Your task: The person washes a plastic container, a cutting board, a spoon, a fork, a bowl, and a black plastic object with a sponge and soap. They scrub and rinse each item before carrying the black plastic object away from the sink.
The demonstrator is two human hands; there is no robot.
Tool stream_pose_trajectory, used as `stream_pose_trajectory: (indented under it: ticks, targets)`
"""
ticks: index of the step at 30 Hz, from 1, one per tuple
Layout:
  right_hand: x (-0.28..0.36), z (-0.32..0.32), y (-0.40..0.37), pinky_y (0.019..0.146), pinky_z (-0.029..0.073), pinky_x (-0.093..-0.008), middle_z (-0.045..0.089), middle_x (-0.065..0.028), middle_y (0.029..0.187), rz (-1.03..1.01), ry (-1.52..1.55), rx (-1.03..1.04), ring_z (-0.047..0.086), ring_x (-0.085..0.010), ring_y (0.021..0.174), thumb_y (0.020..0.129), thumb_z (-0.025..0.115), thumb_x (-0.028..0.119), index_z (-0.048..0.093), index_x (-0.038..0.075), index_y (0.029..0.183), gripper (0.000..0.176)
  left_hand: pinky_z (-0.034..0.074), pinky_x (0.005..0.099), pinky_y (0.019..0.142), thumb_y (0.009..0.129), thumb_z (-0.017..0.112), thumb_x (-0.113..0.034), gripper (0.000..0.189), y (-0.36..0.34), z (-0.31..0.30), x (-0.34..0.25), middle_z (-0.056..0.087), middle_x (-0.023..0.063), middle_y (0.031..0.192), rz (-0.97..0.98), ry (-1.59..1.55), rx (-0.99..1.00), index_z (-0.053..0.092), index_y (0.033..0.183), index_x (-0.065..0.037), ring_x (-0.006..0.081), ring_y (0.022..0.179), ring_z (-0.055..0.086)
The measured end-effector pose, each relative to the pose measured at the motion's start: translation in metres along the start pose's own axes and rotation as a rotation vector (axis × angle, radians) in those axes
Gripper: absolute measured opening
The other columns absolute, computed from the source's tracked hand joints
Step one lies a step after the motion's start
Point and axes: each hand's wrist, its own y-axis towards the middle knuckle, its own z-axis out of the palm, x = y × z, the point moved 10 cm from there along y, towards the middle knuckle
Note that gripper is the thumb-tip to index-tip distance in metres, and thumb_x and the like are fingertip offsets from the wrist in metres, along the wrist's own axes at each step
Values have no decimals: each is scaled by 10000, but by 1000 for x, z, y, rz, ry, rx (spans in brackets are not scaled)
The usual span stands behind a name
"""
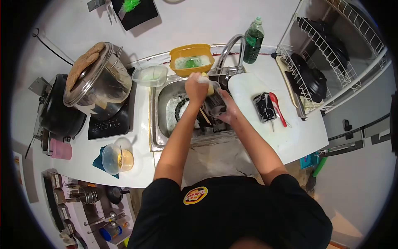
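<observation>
Over the steel sink [152, 124], my left hand [196, 89] is closed round a yellow soapy sponge [210, 89]. The sponge is at the rim of a clear plastic container [216, 101]. My right hand [228, 108] grips that container from the right side, fingers wrapped round it. Below the hands, the basin holds dark dishes, suds and a pair of light wooden sticks [205, 116], partly hidden by my forearms. Behind my left hand stands a yellow tub [174, 56] of foamy water with a green item [192, 63] in it.
The faucet [230, 45] and a bottle of green liquid [253, 40] stand behind the sink. A white board [248, 133] at right bears a soapy black container [264, 107] and red spoon [277, 110]. At left are a large pot [112, 79] on a cooktop and a plastic tub [111, 159].
</observation>
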Motion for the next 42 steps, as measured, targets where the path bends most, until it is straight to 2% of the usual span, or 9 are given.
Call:
stream_pose_trajectory:
  ticks: [4, 8, 15, 19, 24, 26, 31, 35, 42]
  targets:
    - [18, -6, 8, 858, 471, -399, 556, -71, 1138, -42, 154, -15, 554, -242, 1019, 818, 541, 454, 507, 129, 1180, 487, 369, 467, 740, 762, 531, -126, 156, -46, 17, -67, 474, 185, 861, 402, -49, 34, 502, 868, -15, 383, 818, 448]
    - [27, 24, -34, 833, 482, -392, 545, -77, 1149, -168, -273, -183, 554, -243, 1019, 791, 562, 471, 497, 154, 1189, 513, 423, 463, 696, 796, 522, -151, 192, -14, 22, 17, 520, 184, 811, 128, -416, -171, 493, 931, -17, 412, 773, 500]
    - [38, 30, -23, 785, 495, -363, 599, -121, 991, -502, -660, -169, 601, -262, 869, 721, 680, 301, 499, 53, 1130, 511, 446, 447, 582, 776, 511, -113, 121, -22, 35, -56, 578, 217, 679, 502, 252, 61, 530, 865, -33, 400, 679, 570]
    - [18, 32, -33, 790, 489, -335, 592, -142, 1005, -195, -84, 23, 602, -260, 867, 671, 724, 190, 458, 25, 1155, 577, 450, 412, 546, 759, 529, -122, 78, 7, 62, 47, 544, 147, 630, -261, -1271, 194, 552, 738, -51, 322, 585, 562]
    - [41, 16, -28, 822, 471, -339, 539, -138, 1126, -468, -865, -210, 567, -237, 953, 643, 741, 162, 453, 17, 1161, 611, 440, 364, 572, 799, 539, -191, 198, -19, 68, -37, 541, 165, 662, 713, 400, 177, 545, 741, -2, 254, 579, 512]
    - [48, 18, -31, 836, 465, -359, 526, -134, 1150, -677, -1146, -316, 553, -245, 989, 647, 738, 211, 434, 9, 1188, 652, 424, 359, 560, 800, 539, -180, 189, -10, 48, -41, 543, 175, 670, 270, 242, 193, 546, 734, -3, 240, 583, 509]
    - [-2, -2, -23, 856, 443, -369, 547, -137, 1120, 10, -25, -33, 561, -272, 989, 595, 770, 243, 297, 17, 1291, 871, 406, 350, 544, 769, 563, -124, 98, 1, 81, 31, 507, 151, 626, -181, -1068, 408, 551, 733, -33, 169, 565, 496]
    - [41, 8, -30, 841, 465, -344, 596, -106, 1008, -584, -886, -243, 592, -254, 900, 688, 699, 257, 480, 47, 1118, 527, 430, 324, 582, 732, 533, -66, 49, -30, 81, -43, 544, 114, 653, 719, 385, 245, 559, 765, -41, 163, 617, 540]
    - [18, 14, -13, 828, 458, -414, 594, -52, 1016, -158, 91, -28, 585, -223, 925, 728, 613, 321, 536, 104, 1118, 453, 445, 271, 543, 804, 483, -66, 74, 4, 50, -11, 569, 44, 742, -106, -955, 237, 546, 838, -49, 134, 622, 550]
